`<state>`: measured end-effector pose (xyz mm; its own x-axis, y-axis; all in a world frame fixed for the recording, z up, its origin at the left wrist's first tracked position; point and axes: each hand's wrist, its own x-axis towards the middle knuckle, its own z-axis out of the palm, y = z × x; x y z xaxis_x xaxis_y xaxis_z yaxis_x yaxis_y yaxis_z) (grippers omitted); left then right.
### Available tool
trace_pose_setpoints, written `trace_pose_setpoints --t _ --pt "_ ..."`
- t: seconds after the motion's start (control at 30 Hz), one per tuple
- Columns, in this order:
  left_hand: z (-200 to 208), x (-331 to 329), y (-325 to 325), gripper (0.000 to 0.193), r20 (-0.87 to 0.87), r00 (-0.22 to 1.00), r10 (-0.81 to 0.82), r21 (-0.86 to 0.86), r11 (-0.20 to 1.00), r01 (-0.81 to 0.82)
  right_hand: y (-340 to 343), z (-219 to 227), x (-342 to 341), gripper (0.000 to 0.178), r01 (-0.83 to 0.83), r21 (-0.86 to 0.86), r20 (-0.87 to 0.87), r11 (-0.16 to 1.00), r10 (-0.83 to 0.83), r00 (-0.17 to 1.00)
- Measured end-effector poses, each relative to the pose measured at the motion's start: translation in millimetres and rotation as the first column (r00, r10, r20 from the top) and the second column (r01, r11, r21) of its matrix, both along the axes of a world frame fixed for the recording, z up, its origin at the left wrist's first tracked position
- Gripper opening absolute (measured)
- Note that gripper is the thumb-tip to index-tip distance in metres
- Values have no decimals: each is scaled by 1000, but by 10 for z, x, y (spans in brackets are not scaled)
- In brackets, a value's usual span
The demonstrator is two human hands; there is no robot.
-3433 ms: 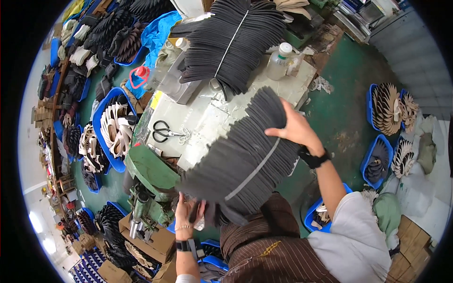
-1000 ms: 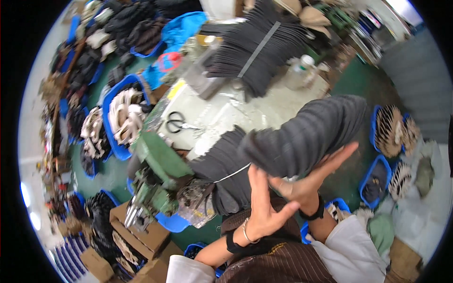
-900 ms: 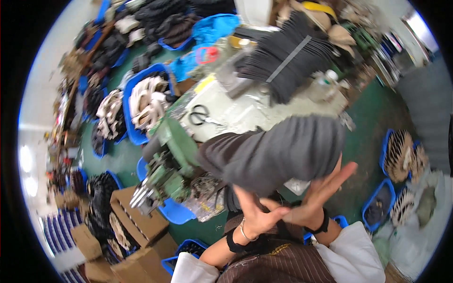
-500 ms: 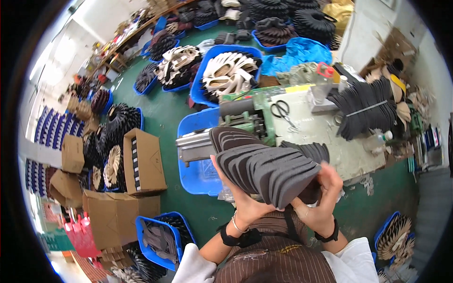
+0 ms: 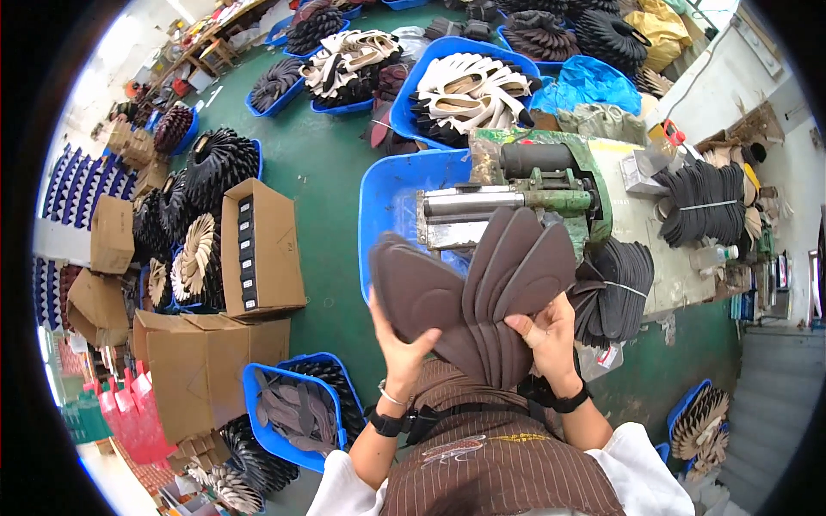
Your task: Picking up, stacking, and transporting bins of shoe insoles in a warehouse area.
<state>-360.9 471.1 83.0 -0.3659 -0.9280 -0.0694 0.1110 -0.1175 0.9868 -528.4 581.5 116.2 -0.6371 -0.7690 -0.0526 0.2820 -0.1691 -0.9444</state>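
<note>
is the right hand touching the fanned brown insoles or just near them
Touching. The head view shows the right hand with its thumb laid on the face of the fanned brown insoles, no gap showing.

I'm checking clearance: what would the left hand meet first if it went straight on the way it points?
Beyond the dark insoles it holds, the left hand would probably meet the blue tub first, though depth is unclear.

The brown insoles [image 5: 482,301] hide most fingers of your left hand [image 5: 397,351] and right hand [image 5: 551,344], plus part of the blue bin [image 5: 387,202]; the lower edge crops your apron [image 5: 508,486].
</note>
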Motion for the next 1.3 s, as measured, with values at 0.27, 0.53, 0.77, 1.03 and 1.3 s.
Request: trace_pose_setpoints --t 0.27,0.53,0.77,1.03,1.3 --pt "-451 1035 -451 77 -175 965 193 425 899 -103 53 -832 255 29 87 152 -4 985 -88 996" --pt "-517 1098 -537 81 -162 975 152 533 845 -43 -763 -1225 -133 23 260 144 -159 955 -237 958" --pt "-789 1232 -628 83 -142 990 -21 495 864 89 -441 -1060 470 37 411 177 -192 894 -378 906" --pt "-712 1098 -648 78 -178 977 -119 479 856 192 -876 -1050 55 23 211 254 -194 944 -164 967" --pt "-578 729 -628 83 -64 984 -169 364 914 180 -919 -978 -57 20 48 426 149 904 -122 981"
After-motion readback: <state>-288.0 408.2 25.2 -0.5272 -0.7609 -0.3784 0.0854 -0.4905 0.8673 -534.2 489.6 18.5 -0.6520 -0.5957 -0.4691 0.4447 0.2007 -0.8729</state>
